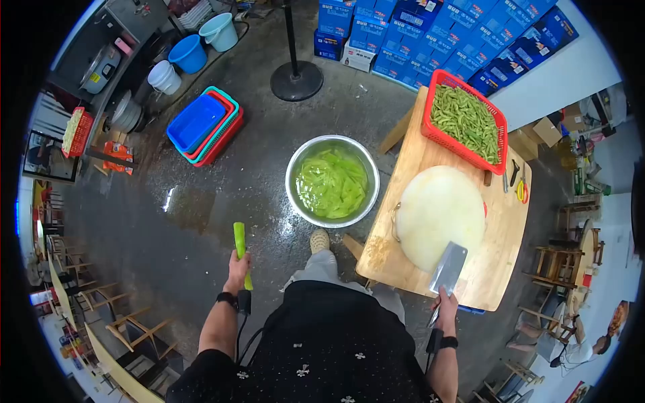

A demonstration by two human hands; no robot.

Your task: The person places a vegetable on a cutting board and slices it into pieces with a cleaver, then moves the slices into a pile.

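My left hand [238,271] is closed round a long pale-green vegetable stalk [240,240], held upright out over the floor to my left. In my right hand [445,303] is a cleaver [449,266], its broad blade over the near edge of a round white chopping board [440,215]. The board lies on a wooden table [381,258]. On the floor ahead, a metal basin [293,197] holds water and more light-green vegetable pieces [330,183]. A red plastic basket [430,125] of cut green pieces [465,121] stands at the table's far end.
Scissors with yellow and red handles [522,191] lie at the table's right edge. Stacked plastic baskets [198,127] sit on the wet floor, left of the basin. A black post base [296,81] and blue cartons [430,40] stand farther back. Another person [571,350] sits at far right.
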